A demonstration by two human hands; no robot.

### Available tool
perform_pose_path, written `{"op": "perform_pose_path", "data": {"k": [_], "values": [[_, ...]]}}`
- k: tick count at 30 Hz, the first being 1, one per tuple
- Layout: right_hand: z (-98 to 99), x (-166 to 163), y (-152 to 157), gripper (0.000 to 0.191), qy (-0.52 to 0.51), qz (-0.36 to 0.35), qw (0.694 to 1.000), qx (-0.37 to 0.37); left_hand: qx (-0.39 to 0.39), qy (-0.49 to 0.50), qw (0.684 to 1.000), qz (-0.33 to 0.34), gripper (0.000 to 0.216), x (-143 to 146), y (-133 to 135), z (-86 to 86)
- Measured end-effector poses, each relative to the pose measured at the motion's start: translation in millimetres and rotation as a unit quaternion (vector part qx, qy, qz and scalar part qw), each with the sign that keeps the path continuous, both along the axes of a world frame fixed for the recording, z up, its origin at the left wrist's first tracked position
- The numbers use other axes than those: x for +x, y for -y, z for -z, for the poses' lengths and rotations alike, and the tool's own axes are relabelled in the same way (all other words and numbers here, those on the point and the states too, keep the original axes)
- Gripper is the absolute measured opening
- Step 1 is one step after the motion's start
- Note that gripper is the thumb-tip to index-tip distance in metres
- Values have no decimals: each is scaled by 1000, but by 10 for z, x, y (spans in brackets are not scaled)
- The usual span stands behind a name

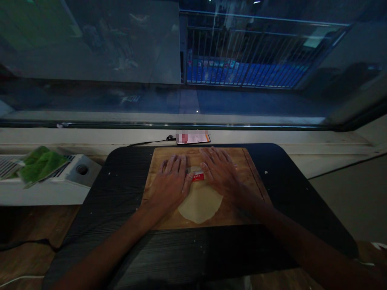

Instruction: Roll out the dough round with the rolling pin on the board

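A flat round sheet of dough [201, 203] lies on the wooden cutting board [254, 187]. Across its far part, between my hands, shows a piece of something with a red and whitish label [198, 176]; its ends are hidden under my hands and I cannot tell its kind. My left hand [173, 173] lies over its left side, fingers stretched forward and palm down. On the other side my right hand [220, 169] rests palm down with fingers extended. Pale powder, like flour, coats the fingers of both hands.
The board sits on a black table [121, 201] with scattered pale specks. A phone [193, 137] with a lit screen and a cable stands on the window ledge beyond. At left, a green cloth [42, 163] lies on a white slatted unit [72, 181]. Window glass rises behind.
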State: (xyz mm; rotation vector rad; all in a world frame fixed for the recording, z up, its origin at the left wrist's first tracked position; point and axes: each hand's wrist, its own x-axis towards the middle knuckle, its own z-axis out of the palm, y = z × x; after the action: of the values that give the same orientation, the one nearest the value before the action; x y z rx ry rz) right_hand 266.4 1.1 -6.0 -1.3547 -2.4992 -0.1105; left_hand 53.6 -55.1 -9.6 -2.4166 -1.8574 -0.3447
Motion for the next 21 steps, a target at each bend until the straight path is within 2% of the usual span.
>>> {"op": "perform_pose_path", "data": {"k": [8,14,18,21], "values": [[-23,-114,-394,59,22,-2,1000,16,-27,-15,999,-11,65,-80,-384,-114],[39,-198,-660,60,29,-2,1000,2,-28,-16,999,-8,65,-138,-605,-115],[59,-219,-705,60,28,0,1000,5,-33,-1,999,7,64,-164,-649,-89],[30,-192,-608,60,29,1,1000,8,-46,4,998,37,62,-156,-580,-76]]}}
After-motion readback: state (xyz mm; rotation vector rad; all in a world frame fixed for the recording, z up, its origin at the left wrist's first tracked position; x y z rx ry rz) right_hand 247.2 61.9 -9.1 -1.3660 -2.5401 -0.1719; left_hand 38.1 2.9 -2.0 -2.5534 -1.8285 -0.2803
